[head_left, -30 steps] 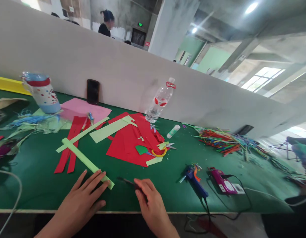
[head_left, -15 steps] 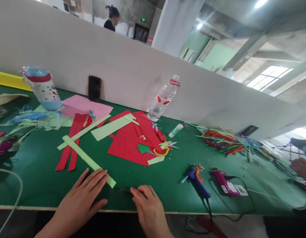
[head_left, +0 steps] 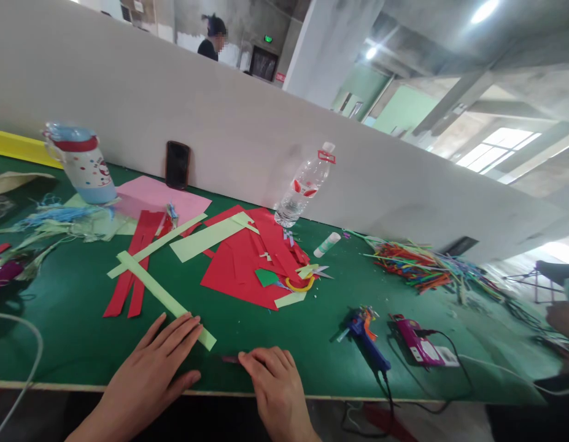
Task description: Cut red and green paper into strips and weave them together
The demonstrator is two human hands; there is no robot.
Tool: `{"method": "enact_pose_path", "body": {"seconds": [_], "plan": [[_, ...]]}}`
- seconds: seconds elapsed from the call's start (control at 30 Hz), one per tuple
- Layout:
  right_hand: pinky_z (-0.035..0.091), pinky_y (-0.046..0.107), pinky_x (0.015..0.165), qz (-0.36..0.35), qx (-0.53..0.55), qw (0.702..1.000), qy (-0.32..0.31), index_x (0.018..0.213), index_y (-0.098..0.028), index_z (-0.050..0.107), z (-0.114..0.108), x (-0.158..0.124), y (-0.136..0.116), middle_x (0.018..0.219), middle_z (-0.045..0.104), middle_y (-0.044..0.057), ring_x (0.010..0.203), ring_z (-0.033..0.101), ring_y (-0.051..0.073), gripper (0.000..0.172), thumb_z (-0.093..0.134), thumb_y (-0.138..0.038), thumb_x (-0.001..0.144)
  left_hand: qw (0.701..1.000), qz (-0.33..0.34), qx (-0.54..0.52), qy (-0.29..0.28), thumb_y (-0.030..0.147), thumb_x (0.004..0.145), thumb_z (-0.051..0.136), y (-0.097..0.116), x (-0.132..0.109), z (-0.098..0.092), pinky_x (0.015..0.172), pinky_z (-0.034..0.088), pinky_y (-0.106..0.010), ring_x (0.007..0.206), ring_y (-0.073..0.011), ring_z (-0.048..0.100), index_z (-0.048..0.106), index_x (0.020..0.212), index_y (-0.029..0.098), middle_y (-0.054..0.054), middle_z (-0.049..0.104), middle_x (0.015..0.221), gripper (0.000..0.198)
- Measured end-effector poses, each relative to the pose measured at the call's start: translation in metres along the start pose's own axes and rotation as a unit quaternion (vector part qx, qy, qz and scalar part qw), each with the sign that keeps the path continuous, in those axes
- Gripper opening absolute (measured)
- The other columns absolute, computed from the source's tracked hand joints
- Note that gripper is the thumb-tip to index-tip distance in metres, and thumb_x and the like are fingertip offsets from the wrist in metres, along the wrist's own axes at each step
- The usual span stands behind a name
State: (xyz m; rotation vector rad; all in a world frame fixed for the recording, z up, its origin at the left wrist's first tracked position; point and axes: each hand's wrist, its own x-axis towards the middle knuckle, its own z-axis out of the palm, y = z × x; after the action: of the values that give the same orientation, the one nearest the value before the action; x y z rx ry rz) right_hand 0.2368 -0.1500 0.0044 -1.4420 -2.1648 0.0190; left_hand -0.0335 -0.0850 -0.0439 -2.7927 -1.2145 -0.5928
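My left hand (head_left: 162, 362) lies flat with fingers spread, its fingertips pressing on a pale green paper strip (head_left: 155, 293) near the table's front edge. The strip's upper end overlaps another green strip (head_left: 162, 242) and two red strips (head_left: 137, 264). To the right, my right hand (head_left: 272, 377) pinches a thin dark object (head_left: 229, 359) just above the green tabletop, its tip pointing left towards the strip's lower end. What that object is, I cannot make out.
Red paper (head_left: 233, 270) and yellow-handled scissors (head_left: 300, 283) lie ahead. A glue stick (head_left: 327, 244), a water bottle (head_left: 302, 190), a blue glue gun (head_left: 369, 344) and a purple device (head_left: 417, 344) are on the right. A person's hand (head_left: 563, 319) shows at the right edge.
My right hand has shifted very slightly, and more of the thin object shows. The left hand stays on the strip. At the far right, the other person's hand has moved a little.
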Motion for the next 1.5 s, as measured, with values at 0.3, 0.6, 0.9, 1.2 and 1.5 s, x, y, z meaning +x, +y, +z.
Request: {"method": "enact_pose_path", "body": {"seconds": [0.3,0.6,0.9,1.2,1.5], "plan": [[0.041,0.031,0.067,0.019,-0.036,0.999,0.018,0.11,-0.031,0.073,0.01,-0.003,0.002,0.087,0.067,0.004,0.076,0.061,0.018,0.033,0.049,-0.012,0.097,0.999,0.018,0.032,0.021,0.061,0.094,0.051,0.001,0.003,-0.003,0.124,0.007,-0.037,0.133,-0.0195,0.053,0.047,0.145,0.027,-0.001,0.055,0.148,0.062],[0.039,0.032,0.067,0.035,-0.043,0.998,0.021,0.112,-0.029,0.071,0.014,0.0,0.001,0.087,0.066,0.004,0.076,0.059,0.019,0.032,0.047,-0.013,0.098,1.0,0.001,-0.002,0.002,0.061,0.093,0.052,0.0,0.0,0.0,0.123,0.017,-0.039,0.134,-0.0208,0.053,0.04,0.15,0.03,-0.002,0.056,0.147,0.066],[0.038,0.03,0.068,0.067,-0.041,0.997,0.012,0.107,-0.03,0.072,0.016,0.008,-0.002,0.087,0.066,0.002,0.08,0.058,0.018,0.027,0.054,-0.014,0.097,0.996,0.059,0.064,0.017,0.057,0.095,0.051,0.0,0.003,-0.007,0.124,0.005,-0.04,0.138,-0.0204,0.047,0.052,0.14,0.034,0.001,0.05,0.152,0.051],[0.039,0.031,0.068,0.071,-0.031,0.997,-0.015,0.106,-0.031,0.073,0.014,0.012,0.001,0.087,0.066,0.002,0.08,0.059,0.019,0.026,0.057,-0.014,0.095,0.995,0.07,0.066,0.022,0.056,0.095,0.053,-0.003,0.004,-0.006,0.124,0.005,-0.041,0.138,-0.0205,0.048,0.055,0.138,0.036,0.003,0.053,0.15,0.047],[0.038,0.031,0.068,0.062,-0.005,0.998,-0.018,0.104,-0.031,0.073,0.015,0.018,0.004,0.087,0.066,0.001,0.081,0.058,0.019,0.025,0.056,-0.014,0.095,0.998,0.021,0.048,0.041,0.057,0.091,0.058,-0.001,-0.001,-0.001,0.117,0.027,-0.048,0.142,-0.0313,0.042,0.053,0.139,0.043,-0.001,0.043,0.157,0.051]]}}
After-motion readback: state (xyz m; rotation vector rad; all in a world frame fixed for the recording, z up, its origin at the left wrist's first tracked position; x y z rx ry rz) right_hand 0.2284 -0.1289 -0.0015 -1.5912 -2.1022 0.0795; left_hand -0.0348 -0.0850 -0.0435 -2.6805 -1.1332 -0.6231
